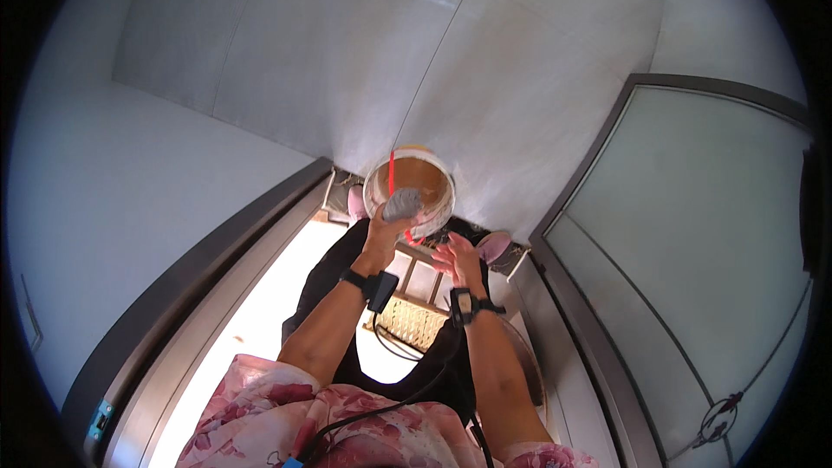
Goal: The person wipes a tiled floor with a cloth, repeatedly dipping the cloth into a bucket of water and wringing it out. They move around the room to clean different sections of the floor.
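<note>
My left hand (382,233) grips a grey wadded cloth or scrubbing pad (402,205) over the near side of a round bucket (448,198). Brownish content, perhaps water, fills the bucket's inside, and pale smears mark its wall. A red strap (391,172) crosses the bucket's rim. To the right of the bucket and nearer to me, my right hand (460,257) hangs with its fingers apart and holds nothing. Both wrists wear black strapped devices, with a black cable running from the left one.
Below my hands is a wooden seat with a woven panel (409,322). Pink shoes (495,246) flank the bucket on a dark stone threshold (507,265). A frosted glass door (689,221) stands at right, and a dark door frame (214,260) at left. Large grey tiles (364,45) lie beyond.
</note>
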The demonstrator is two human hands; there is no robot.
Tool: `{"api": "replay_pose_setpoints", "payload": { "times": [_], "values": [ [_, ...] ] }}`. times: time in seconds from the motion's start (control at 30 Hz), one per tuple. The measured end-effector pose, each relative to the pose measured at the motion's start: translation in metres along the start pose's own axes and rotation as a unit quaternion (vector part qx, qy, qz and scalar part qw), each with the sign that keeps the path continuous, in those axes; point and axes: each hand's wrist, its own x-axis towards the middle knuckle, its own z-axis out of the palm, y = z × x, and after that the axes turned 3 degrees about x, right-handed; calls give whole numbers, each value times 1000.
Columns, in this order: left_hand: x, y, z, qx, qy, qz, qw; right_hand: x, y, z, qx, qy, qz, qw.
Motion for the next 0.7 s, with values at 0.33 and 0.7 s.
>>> {"api": "replay_pose_setpoints", "payload": {
  "times": [0.33,0.7],
  "values": [
    [-92,48,-46,-2,-76,57,995,-168,42,-139,87,86,-70,990],
    [-176,91,-82,227,-28,88,970,-212,32,-242,-64,154,-58,984]
  ]
}}
